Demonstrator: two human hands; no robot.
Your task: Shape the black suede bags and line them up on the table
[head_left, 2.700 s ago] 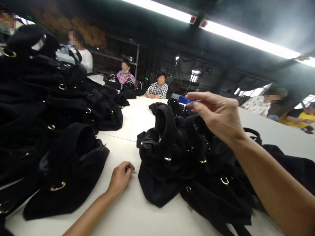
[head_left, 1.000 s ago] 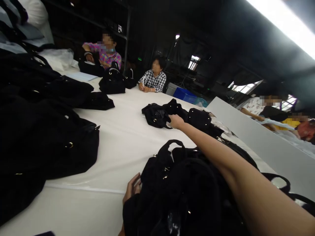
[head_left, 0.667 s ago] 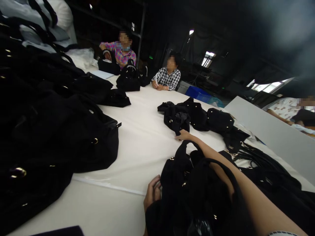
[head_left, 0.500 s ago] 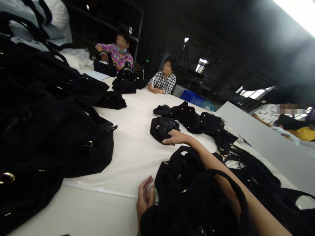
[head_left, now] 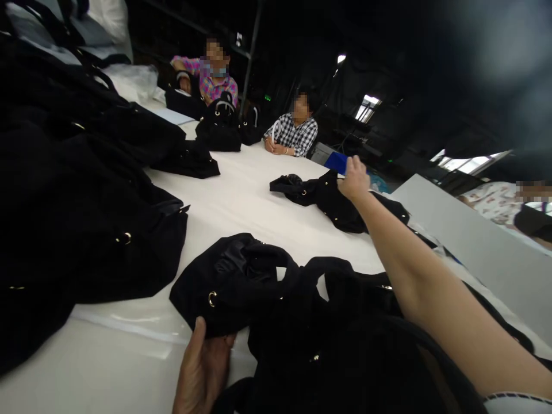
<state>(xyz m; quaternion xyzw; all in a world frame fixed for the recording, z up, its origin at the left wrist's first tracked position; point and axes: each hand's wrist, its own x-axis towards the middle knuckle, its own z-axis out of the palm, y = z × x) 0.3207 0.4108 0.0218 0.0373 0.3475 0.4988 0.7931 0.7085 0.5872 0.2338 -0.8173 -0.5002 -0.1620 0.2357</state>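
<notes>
My left hand [head_left: 202,365] is at the lower middle, its thumb in front of and its fingers beneath the lower edge of a black cloth bag [head_left: 233,287] with a gold ring and a looped handle. My right hand [head_left: 356,179] is stretched far forward, its bent fingers closed at the top edge of another black bag [head_left: 340,204] with gold studs. Its fingertips are partly hidden. More black bags with looped handles [head_left: 328,339] lie heaped close to my body, under my right forearm.
A large pile of black bags [head_left: 86,218] covers the left of the white table [head_left: 241,195]. Two people [head_left: 218,80] sit across the far side, near more black bags [head_left: 218,129]. A pale panel [head_left: 466,224] borders the right, and a blue bin [head_left: 336,162] stands behind.
The black bag my right hand held has come nearer and now rests at my left hand. My right hand has moved forward to a bag in the row at right.
</notes>
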